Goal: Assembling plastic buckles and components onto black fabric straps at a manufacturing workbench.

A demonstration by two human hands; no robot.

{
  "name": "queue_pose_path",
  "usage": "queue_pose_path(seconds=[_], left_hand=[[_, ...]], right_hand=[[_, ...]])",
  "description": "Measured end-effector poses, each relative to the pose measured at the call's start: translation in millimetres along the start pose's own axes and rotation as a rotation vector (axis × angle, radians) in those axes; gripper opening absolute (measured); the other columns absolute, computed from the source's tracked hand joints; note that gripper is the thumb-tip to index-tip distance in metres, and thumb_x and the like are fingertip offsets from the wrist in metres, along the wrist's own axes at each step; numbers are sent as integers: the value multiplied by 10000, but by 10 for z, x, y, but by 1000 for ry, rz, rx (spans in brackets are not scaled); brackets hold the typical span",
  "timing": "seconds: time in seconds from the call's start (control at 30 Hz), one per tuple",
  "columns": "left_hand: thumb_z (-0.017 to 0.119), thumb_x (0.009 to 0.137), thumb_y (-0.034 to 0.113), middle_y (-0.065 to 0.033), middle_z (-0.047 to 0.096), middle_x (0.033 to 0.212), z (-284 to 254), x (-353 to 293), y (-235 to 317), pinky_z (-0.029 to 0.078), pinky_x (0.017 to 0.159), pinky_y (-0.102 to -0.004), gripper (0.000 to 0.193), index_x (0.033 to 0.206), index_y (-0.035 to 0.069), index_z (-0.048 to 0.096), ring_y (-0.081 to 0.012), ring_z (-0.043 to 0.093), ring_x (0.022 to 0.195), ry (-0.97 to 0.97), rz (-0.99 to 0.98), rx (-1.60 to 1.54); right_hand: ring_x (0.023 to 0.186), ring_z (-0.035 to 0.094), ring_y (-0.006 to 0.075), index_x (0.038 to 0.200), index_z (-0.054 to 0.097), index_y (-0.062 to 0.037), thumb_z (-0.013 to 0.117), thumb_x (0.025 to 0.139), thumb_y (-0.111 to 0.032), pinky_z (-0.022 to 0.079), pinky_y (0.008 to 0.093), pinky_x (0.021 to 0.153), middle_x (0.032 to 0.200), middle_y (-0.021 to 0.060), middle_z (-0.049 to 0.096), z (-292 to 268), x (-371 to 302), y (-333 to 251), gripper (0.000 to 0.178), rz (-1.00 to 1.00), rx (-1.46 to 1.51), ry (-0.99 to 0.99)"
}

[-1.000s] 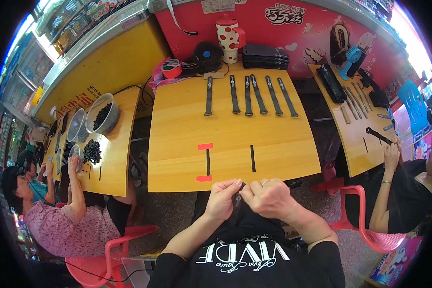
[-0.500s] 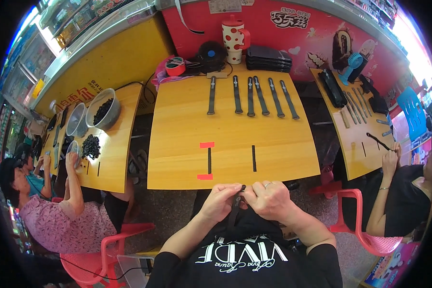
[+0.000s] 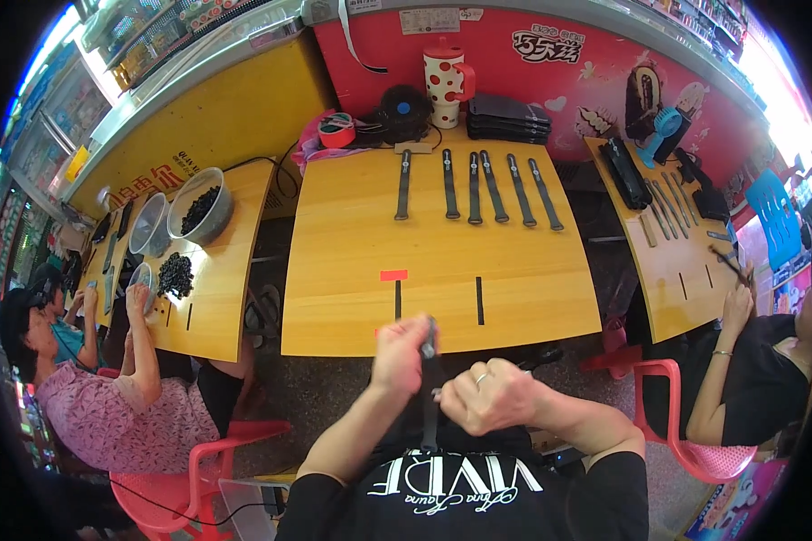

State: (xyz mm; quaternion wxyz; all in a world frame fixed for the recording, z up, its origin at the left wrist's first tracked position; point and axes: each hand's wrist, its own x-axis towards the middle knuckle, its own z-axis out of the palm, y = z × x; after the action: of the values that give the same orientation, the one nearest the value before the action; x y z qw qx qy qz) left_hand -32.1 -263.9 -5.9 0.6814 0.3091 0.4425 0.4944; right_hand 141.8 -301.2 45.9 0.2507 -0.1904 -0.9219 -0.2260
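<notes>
My left hand [image 3: 399,359] is just over the table's near edge, its fingers closed round the upper end of a dark grey strap [image 3: 430,419]. The strap hangs down in front of my black shirt. To its right, my right hand [image 3: 492,395] is curled into a fist with the thumb side close to the strap. Whatever it may grip is hidden, and I cannot tell if it touches the strap. Several similar straps, including one [image 3: 404,185] at the left of the row, lie side by side on the far half of the wooden table [image 3: 352,243].
Black strips [image 3: 480,300] and a red tape piece [image 3: 394,275] mark the table. At the back stand a dotted tumbler [image 3: 445,86], a black pouch stack [image 3: 509,119] and a red tape roll [image 3: 336,132]. People work at tables on both sides; the left holds plastic tubs [image 3: 212,230].
My hands have moved apart from their joint grip. The left rose toward the table edge with the strap; the right shifted slightly down. The view has tilted a little.
</notes>
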Motion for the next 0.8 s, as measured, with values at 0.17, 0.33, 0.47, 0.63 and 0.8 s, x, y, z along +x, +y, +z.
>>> queue_pose_path(seconds=[0.17, 0.33, 0.47, 0.63, 0.8], left_hand=[[549, 970, 200, -22, 564, 651, -655, 722, 470, 417, 508, -265, 298, 731, 32, 604, -110, 519, 549, 395, 258, -65], [580, 948, 178, -40, 589, 677, -1425, 1434, 849, 433, 566, -297, 297, 724, -13, 620, -137, 547, 597, 634, 392, 167], [581, 917, 273, -176, 661, 765, -1858, 1765, 843, 481, 634, -426, 344, 760, -20, 666, -346, 615, 631, 1106, 555, 1145], [640, 860, 295, -163, 622, 861, -1654, 1698, 639, 492, 685, -449, 267, 828, 33, 681, -357, 616, 806, 932, 554, 1386], [658, 856, 215, -112, 606, 812, -1392, 1396, 879, 481, 697, -395, 168, 886, 52, 684, -294, 589, 736, 709, 990, 1437]], right_hand=[[440, 350, 91, 655, 489, -107, 637, 846, -209, 227, 239, 411, 524, -38, 335, -185, 113, -142, 263, -39, 63, 130], [444, 349, 95, 669, 496, -102, 661, 823, -210, 232, 234, 411, 538, -40, 335, -292, 152, -204, 250, -9, 193, 213], [440, 364, 90, 693, 511, -97, 712, 782, -262, 232, 233, 401, 547, -39, 351, -633, 157, -201, 275, 24, 342, 262], [440, 403, 102, 739, 525, -57, 753, 747, -161, 278, 248, 388, 562, -19, 350, -701, 158, 126, 251, 209, 259, 108], [439, 469, 177, 747, 532, -48, 752, 744, -110, 338, 300, 391, 563, 24, 420, -426, 353, 422, 228, 350, 311, 174]])
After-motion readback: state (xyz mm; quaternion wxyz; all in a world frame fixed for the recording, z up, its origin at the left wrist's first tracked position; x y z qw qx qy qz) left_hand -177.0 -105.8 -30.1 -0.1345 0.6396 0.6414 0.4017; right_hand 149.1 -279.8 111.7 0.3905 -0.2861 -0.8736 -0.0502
